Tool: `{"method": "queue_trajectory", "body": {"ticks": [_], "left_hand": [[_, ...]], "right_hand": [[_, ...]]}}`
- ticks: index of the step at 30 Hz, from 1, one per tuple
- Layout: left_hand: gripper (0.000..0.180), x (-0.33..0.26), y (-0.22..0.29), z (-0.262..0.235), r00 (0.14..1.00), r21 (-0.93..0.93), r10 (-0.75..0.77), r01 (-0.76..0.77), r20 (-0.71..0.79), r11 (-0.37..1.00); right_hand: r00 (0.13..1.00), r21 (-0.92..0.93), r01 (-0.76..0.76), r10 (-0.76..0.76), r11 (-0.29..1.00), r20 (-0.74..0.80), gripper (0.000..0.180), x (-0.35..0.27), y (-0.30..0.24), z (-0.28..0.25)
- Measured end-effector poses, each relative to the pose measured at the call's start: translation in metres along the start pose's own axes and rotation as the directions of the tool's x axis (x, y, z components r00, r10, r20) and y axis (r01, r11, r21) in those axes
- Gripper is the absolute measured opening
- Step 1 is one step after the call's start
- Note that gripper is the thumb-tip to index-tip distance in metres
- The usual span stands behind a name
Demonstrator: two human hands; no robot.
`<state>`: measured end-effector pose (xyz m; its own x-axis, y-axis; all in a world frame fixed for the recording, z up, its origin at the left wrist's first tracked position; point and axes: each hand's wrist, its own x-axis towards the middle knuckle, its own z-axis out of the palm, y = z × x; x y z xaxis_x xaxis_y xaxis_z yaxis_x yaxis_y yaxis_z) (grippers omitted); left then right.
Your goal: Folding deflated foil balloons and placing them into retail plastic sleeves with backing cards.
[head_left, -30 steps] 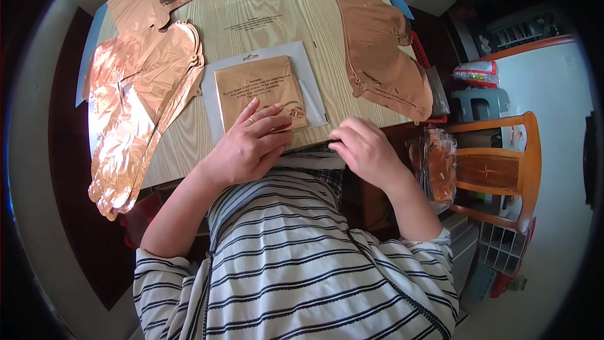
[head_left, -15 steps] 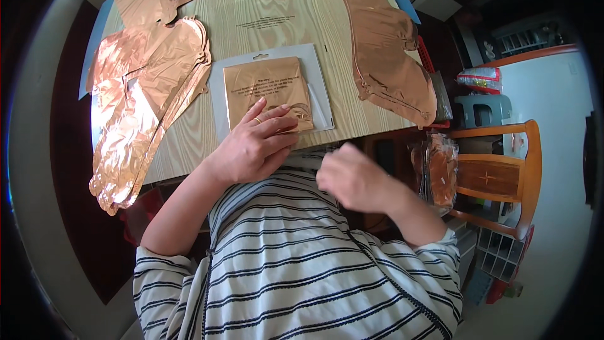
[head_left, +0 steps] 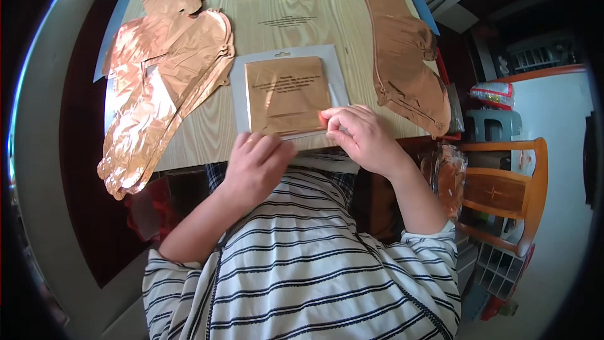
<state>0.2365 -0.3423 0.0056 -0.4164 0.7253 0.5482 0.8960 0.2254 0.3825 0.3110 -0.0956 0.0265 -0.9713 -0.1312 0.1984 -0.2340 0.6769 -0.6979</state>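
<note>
Both of my hands have shifted since a second ago: the right hand [head_left: 362,135] has come up from the bench edge onto the packet's near right corner, and the left hand [head_left: 258,164] has slid back off its face to the near edge. That reads to me as a change from pressing the packet flat to working at its corner.

Nearest me is my striped shirt [head_left: 302,264]. Just beyond it, my left hand lies knuckles up with the fingers curled together on the near edge of the packet [head_left: 288,93], steadying it. My right hand has thumb and fingertips pressed together, pinching that corner.

The packet is a clear sleeve with a folded copper foil sheet inside, flat on the wooden bench [head_left: 296,19] in front of me. Its long axis runs away from me, hang-hole end at the far side.

Farther out, one flat copper foil balloon [head_left: 157,94] lies to the left and another [head_left: 402,56] to the right.
</note>
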Motion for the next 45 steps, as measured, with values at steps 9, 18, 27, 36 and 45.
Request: {"method": "queue_trajectory", "body": {"ticks": [9,18,27,36,45], "left_hand": [[0.021,-0.344,-0.115,-0.017,0.473,0.297,-0.881,0.845,-0.026,0.445],[0.03,-0.548,-0.194,0.035,-0.075,0.443,-0.972,0.881,-0.221,-0.168],[0.068,-0.515,-0.204,0.037,-0.154,0.091,-0.975,0.981,-0.161,-0.17],[0.055,-0.541,-0.169,0.048,-0.305,0.177,-0.941,0.944,0.146,-0.279],[0.025,-0.225,-0.097,-0.042,0.66,0.392,-0.742,0.655,0.118,0.645]], "right_hand": [[0.996,-0.2,0.091,-0.087,0.976,0.029,0.02,-0.001,-0.008,0.003],[0.998,-0.148,0.041,-0.034,0.988,0.049,0.016,0.002,-0.003,0.005],[0.998,-0.153,-0.006,0.017,0.988,0.065,0.013,0.0,-0.014,-0.001],[0.988,-0.257,0.123,-0.144,0.958,-0.063,0.033,-0.024,-0.013,-0.003],[0.985,-0.533,0.049,-0.128,0.845,-0.111,0.054,-0.053,0.01,0.019]]}}
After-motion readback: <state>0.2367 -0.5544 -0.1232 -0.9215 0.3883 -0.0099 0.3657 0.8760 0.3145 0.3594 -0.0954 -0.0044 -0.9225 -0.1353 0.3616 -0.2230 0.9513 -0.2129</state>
